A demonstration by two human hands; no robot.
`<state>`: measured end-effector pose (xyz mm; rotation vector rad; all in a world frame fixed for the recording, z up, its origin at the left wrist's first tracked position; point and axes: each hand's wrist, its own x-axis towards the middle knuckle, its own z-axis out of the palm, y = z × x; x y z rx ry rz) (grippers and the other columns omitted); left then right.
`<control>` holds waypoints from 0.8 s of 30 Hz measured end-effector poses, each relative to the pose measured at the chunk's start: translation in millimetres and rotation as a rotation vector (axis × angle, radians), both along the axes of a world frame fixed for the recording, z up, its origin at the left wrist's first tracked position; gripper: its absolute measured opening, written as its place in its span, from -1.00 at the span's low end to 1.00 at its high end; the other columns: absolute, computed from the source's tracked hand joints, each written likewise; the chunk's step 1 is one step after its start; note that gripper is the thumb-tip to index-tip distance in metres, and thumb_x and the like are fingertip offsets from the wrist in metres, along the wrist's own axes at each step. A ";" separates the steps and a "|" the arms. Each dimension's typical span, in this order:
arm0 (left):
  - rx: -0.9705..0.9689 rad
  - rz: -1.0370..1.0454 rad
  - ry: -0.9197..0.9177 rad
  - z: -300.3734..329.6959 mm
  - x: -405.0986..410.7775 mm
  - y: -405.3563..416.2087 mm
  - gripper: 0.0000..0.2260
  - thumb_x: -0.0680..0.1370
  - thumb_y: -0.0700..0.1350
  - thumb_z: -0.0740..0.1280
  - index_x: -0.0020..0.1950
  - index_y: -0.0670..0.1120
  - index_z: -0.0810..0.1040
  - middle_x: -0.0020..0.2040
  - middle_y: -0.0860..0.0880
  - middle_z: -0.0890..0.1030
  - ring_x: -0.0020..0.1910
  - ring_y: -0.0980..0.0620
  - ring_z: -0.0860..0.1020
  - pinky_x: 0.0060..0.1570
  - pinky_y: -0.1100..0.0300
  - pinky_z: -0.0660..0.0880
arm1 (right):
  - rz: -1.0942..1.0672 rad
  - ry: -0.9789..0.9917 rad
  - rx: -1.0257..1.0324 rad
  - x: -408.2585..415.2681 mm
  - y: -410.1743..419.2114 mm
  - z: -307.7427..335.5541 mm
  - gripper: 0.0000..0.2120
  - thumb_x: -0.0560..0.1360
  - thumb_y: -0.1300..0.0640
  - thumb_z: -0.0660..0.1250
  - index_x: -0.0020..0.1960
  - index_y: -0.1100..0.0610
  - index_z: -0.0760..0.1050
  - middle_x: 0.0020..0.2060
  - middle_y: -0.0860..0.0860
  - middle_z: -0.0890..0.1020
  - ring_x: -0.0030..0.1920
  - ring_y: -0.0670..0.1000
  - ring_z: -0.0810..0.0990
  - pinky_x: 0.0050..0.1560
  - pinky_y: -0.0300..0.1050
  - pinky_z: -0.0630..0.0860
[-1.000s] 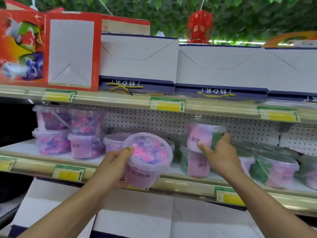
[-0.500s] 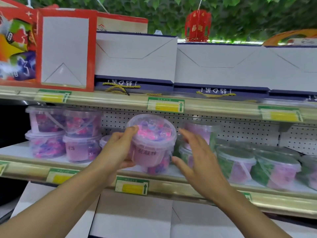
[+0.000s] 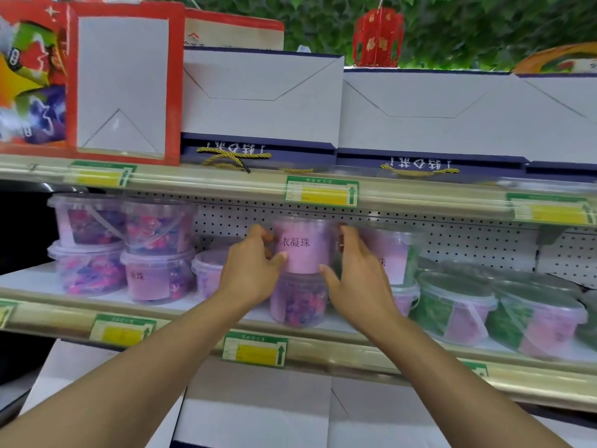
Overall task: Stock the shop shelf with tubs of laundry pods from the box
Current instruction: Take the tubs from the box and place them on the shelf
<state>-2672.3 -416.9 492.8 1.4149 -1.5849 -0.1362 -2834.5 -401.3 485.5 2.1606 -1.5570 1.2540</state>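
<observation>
Left hand [image 3: 250, 270] and right hand [image 3: 358, 270] grip, fingers curled, 1 clear pink-labelled plastic tub [image 3: 302, 245] atop another clear tub of pink-purple pods [image 3: 298, 302] on the shelf [image 3: 387, 350].

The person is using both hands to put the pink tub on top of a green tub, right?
Not quite. In the head view both hands, left hand and right hand, do hold the pink tub, but it is going on top of a purple tub, not a green one. The green tubs sit further right on the shelf.
</observation>
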 end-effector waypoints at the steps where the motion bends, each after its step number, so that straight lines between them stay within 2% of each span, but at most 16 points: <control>1: -0.010 -0.007 -0.009 -0.6 -0.9 -2.0 -0.76 0.50 -0.16 0.35 0.14 -0.13 0.43 -0.04 -0.06 0.61 -0.04 -0.11 0.56 -0.02 0.02 0.51 | -0.001 0.018 0.006 1.6 -2.3 -0.8 -0.44 0.50 0.15 0.29 0.42 0.13 0.13 0.26 0.14 0.44 0.20 0.20 0.46 0.00 0.03 0.47; 4: 0.002 -0.027 -0.128 -4.6 1.4 -7.4 -0.68 0.46 -0.27 0.31 0.20 -0.13 0.42 0.06 -0.10 0.60 0.05 -0.15 0.54 0.02 -0.05 0.51 | -0.035 0.105 0.025 1.7 -8.0 -2.9 -0.34 0.47 0.22 0.26 0.48 0.15 0.05 0.27 0.17 0.41 0.21 0.19 0.41 0.01 -0.03 0.40; 7: 0.018 -0.023 -0.245 -9.0 5.6 -4.2 -0.64 0.42 -0.24 0.34 0.21 -0.12 0.43 0.08 -0.14 0.55 0.07 -0.18 0.50 -0.01 -0.07 0.49 | -0.038 0.149 0.002 0.2 -3.3 -7.5 -0.27 0.43 0.24 0.29 0.50 0.14 0.03 0.27 0.16 0.38 0.25 0.17 0.34 0.14 -0.02 0.36; 9: -0.007 -0.028 -0.284 -13.9 7.5 5.0 -0.58 0.41 -0.21 0.37 0.26 -0.09 0.42 0.14 -0.14 0.50 0.14 -0.17 0.45 0.04 -0.06 0.47 | -0.035 0.155 -0.037 -0.1 6.2 -11.8 -0.28 0.43 0.22 0.33 0.49 0.14 0.08 0.27 0.15 0.35 0.28 0.16 0.32 0.18 -0.01 0.36; 12: -0.109 -0.075 -0.259 -25.6 9.1 28.3 -0.57 0.44 -0.18 0.38 0.29 -0.04 0.41 0.17 -0.06 0.51 0.17 -0.08 0.46 0.10 -0.04 0.47 | 0.012 0.134 -0.139 -1.4 26.3 -24.8 -0.40 0.42 0.23 0.37 0.41 0.19 0.26 0.28 0.15 0.39 0.26 0.14 0.37 0.14 -0.04 0.41; 15: -0.138 -0.179 -0.242 -47.2 10.3 50.7 -0.73 0.45 -0.17 0.38 0.12 -0.02 0.49 -0.01 0.04 0.59 0.00 -0.01 0.55 0.00 0.01 0.51 | 0.035 0.160 -0.167 -3.6 47.3 -51.6 -0.60 0.43 0.19 0.33 0.25 0.20 0.43 0.13 0.13 0.51 0.09 0.13 0.52 -0.08 -0.14 0.43; 18: -0.008 -0.257 -0.246 -84.8 8.2 65.1 -0.85 0.46 -0.16 0.36 0.01 -0.01 0.52 -0.15 0.09 0.59 -0.08 0.04 0.56 -0.05 0.08 0.50 | 0.030 0.202 -0.041 -6.5 62.6 -96.4 -0.71 0.42 0.16 0.31 0.13 0.18 0.49 0.00 0.11 0.57 -0.10 0.16 0.59 -0.26 -0.08 0.50; 21: 0.176 -0.317 -0.304 -132.9 1.6 74.4 -0.88 0.51 -0.11 0.31 0.03 0.03 0.52 -0.14 0.14 0.57 -0.09 0.08 0.54 -0.07 0.15 0.49 | -0.014 0.234 0.171 -11.4 77.8 -148.7 -0.70 0.46 0.15 0.35 0.18 0.15 0.50 0.09 0.09 0.57 0.01 0.17 0.59 -0.17 -0.01 0.54; 24: 0.344 -0.331 -0.318 -183.4 -6.5 82.6 -0.90 0.52 -0.06 0.28 0.02 0.08 0.51 -0.15 0.16 0.58 -0.09 0.06 0.54 -0.09 0.12 0.50 | -0.048 0.243 0.393 -19.5 96.9 -192.6 -0.67 0.53 0.10 0.27 0.28 0.11 0.41 0.18 0.05 0.50 0.13 0.12 0.52 -0.04 -0.02 0.49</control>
